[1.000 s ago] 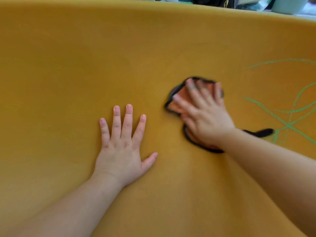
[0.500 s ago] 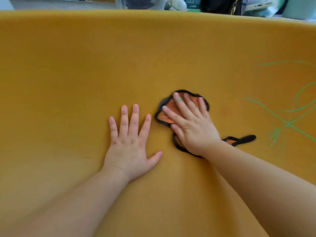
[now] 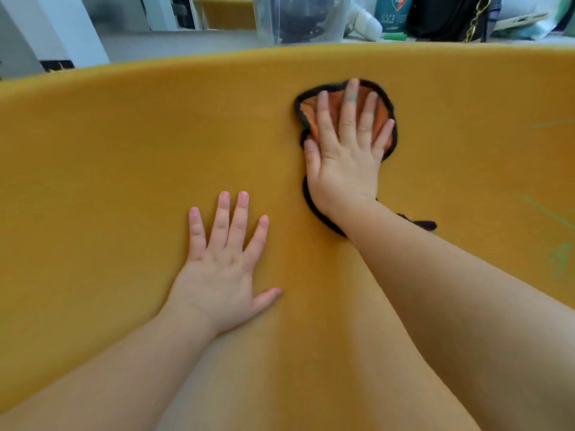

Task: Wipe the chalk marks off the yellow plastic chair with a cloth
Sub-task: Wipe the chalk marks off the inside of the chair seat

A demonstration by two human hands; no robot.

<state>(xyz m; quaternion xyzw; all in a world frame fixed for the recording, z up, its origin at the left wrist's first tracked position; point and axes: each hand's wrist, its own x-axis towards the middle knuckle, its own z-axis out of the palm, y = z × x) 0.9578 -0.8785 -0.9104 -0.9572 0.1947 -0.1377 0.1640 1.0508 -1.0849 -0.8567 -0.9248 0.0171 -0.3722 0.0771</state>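
Observation:
The yellow plastic chair [image 3: 109,181] fills most of the head view. My right hand [image 3: 345,154] lies flat, fingers spread, pressing an orange cloth with a black edge [image 3: 306,112] against the chair's surface near its upper rim. A green smudge marks one finger of that hand. My left hand [image 3: 225,272] rests flat on the bare chair, lower and to the left, holding nothing. Faint green chalk marks [image 3: 560,258] show at the far right edge, apart from the cloth.
Beyond the chair's upper rim stand a clear plastic container [image 3: 300,18], a white object [image 3: 364,21], a dark bag with a gold chain [image 3: 451,17] and a grey floor [image 3: 174,42]. A white wall or post [image 3: 62,29] rises at the upper left.
My right hand has pushed the cloth up and away toward the chair's rim, its fingers now pointing straight up. The view has shifted, so the chalk marks sit at the right edge. My left hand stays planted.

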